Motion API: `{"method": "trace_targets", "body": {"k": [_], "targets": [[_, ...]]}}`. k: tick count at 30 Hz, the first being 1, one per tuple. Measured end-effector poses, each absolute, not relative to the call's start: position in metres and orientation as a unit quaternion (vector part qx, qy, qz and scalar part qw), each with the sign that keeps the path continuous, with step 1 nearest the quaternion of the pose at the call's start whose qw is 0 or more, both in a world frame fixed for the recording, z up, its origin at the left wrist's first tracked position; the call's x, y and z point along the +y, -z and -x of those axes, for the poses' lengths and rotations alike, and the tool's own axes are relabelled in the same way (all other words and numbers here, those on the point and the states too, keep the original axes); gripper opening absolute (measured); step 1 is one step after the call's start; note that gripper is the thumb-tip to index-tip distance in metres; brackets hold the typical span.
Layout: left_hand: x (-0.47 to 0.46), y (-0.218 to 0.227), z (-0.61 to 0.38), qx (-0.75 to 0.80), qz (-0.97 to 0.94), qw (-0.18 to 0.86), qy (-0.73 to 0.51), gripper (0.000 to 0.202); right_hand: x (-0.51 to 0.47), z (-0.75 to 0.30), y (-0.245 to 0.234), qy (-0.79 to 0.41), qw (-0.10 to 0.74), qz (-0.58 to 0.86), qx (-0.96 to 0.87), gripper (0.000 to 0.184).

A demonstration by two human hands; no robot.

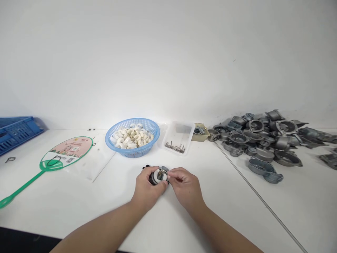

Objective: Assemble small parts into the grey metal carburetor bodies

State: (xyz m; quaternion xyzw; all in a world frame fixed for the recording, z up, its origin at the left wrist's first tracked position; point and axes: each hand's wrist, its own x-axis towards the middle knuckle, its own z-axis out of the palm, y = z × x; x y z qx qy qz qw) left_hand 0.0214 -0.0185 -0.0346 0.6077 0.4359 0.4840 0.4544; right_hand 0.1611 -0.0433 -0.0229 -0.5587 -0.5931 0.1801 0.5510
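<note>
My left hand (146, 188) is closed around a small dark metal part (158, 176) with a white curved piece seated on top of it, held just above the white table (79, 203). My right hand (184, 186) pinches at the right side of the same part, fingertips pressed together against it; what they pinch is too small to make out. Both hands meet at the table's middle, in front of a blue basket (132, 136) filled with several white curved pieces.
A clear plastic tray (177, 137) with small metal pins sits right of the basket, beside a small tan box (200, 132). A heap of grey cast metal housings (263, 140) covers the right. A green-handled fan (52, 158) and blue crate (15, 131) lie left.
</note>
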Motion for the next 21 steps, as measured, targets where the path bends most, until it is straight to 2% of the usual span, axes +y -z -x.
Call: {"method": "trace_targets", "body": {"k": [8, 14, 21], "targets": [[-0.0178, 0.0316, -0.02, 0.432, -0.602, 0.464, -0.486, 0.038, -0.0454, -0.1614, 0.0205, -0.215, 0.551, 0.565, -0.575, 0.017], [-0.0149, 0.0334, -0.0195, 0.413, -0.584, 0.502, -0.486, 0.038, -0.0454, -0.1584, 0.0199, -0.191, 0.559, 0.569, -0.572, 0.016], [-0.0096, 0.0296, -0.015, 0.401, -0.616, 0.497, -0.461, 0.038, -0.0454, -0.1575, 0.0212, -0.149, 0.563, 0.563, -0.586, 0.018]]}}
